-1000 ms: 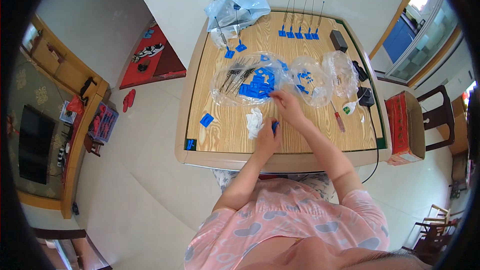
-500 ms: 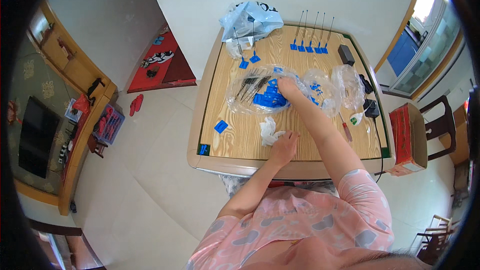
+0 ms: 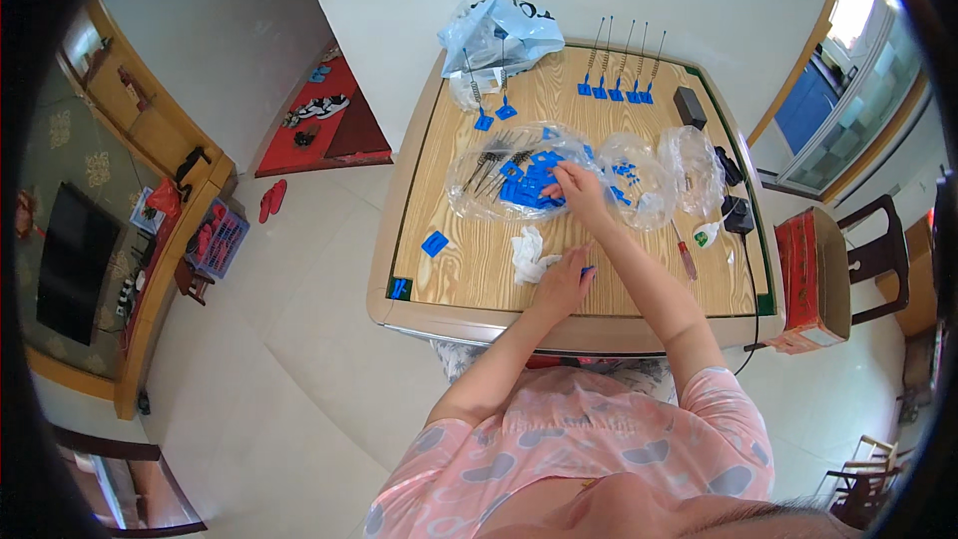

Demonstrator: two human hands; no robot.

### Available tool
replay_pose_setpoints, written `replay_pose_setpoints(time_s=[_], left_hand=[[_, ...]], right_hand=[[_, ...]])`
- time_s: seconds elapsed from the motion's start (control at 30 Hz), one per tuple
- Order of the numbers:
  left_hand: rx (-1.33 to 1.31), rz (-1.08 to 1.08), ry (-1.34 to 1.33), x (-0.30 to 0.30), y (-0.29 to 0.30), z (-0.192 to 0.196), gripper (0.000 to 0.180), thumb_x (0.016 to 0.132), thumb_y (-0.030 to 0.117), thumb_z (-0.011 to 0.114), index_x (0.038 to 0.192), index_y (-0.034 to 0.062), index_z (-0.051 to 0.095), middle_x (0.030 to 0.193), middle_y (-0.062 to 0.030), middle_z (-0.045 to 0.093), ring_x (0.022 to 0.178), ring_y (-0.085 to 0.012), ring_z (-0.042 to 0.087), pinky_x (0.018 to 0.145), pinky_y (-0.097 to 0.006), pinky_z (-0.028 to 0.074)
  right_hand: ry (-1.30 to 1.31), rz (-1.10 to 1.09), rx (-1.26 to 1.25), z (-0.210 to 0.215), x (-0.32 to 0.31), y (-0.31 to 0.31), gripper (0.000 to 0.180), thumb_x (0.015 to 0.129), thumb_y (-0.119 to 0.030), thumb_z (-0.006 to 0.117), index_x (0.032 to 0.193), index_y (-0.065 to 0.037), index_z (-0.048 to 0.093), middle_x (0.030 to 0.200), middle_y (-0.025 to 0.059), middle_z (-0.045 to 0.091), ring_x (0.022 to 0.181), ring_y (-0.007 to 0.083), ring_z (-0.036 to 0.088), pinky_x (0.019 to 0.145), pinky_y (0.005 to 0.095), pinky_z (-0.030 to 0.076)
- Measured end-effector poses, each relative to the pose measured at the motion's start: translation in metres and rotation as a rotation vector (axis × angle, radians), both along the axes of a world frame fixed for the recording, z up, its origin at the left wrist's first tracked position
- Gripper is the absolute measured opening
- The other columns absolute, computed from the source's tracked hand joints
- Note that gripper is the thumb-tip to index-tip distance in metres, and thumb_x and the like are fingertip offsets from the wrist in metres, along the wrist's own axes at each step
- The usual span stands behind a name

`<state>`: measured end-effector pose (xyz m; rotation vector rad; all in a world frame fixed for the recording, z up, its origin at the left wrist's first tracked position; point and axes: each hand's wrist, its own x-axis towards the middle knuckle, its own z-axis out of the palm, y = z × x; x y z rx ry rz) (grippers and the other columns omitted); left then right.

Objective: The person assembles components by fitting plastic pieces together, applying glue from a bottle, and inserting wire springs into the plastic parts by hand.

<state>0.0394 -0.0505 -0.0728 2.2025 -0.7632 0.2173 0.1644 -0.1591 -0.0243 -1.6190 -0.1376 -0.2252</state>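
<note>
My right hand (image 3: pixel 579 188) is over a heap of blue plastic pieces (image 3: pixel 527 183) in an opened clear plastic bag (image 3: pixel 466 202). Its fingers are curled together at the heap's right side, and what they hold is hard to make out. Black spring-like rods (image 3: pixel 489 170) lie in the same bag. Closer to me, my left hand (image 3: pixel 563 281) is closed, with a small blue plastic piece (image 3: pixel 588 270) showing at its fingers. Beside it lies a crumpled white tissue (image 3: pixel 530 256). A square blue piece (image 3: pixel 434 244) lies further left on the table.
Several blue bases with upright spring rods (image 3: pixel 618 95) stand at the back, two more (image 3: pixel 484 123) at the back left by a light blue bag (image 3: pixel 499 35). To the right are clear bags (image 3: pixel 695 175), a screwdriver (image 3: pixel 685 255), a dark block (image 3: pixel 690 108) and a black adapter (image 3: pixel 738 215).
My right hand has drawn back slightly toward me over the heap. A blue piece now shows at my left hand's fingers. The view has shifted a little.
</note>
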Motion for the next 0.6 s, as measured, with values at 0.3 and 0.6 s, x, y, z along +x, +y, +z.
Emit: replay_pose_setpoints(time_s=[0.3, 0.6], left_hand=[[-0.293, 0.126, 0.05, 0.01, 0.025, 0.006, 0.033, 0.085, 0.008, 0.058, 0.117, 0.0037, 0.051, 0.108, -0.0171, 0.053, 0.083, -0.0316, 0.059, 0.07, -0.039, 0.049], [0.008, 0.468, -0.253, 0.115, 0.049, 0.038, 0.022, 0.084, 0.013, 0.059, 0.105, 0.0049, 0.06, 0.097, -0.0108, 0.059, 0.091, -0.0287, 0.056, 0.076, -0.04, 0.047]], right_hand=[[0.085, -0.092, 0.197, -0.032, -0.099, -0.054, 0.022, 0.091, -0.005, 0.057, 0.112, 0.003, 0.055, 0.096, 0.0089, 0.065, 0.077, 0.0159, 0.066, 0.066, 0.0249, 0.054], [-0.013, -0.389, -0.015, -0.066, -0.131, -0.077, 0.02, 0.09, -0.004, 0.056, 0.11, 0.0, 0.057, 0.087, 0.0038, 0.063, 0.072, 0.0088, 0.06, 0.063, 0.0231, 0.05]])
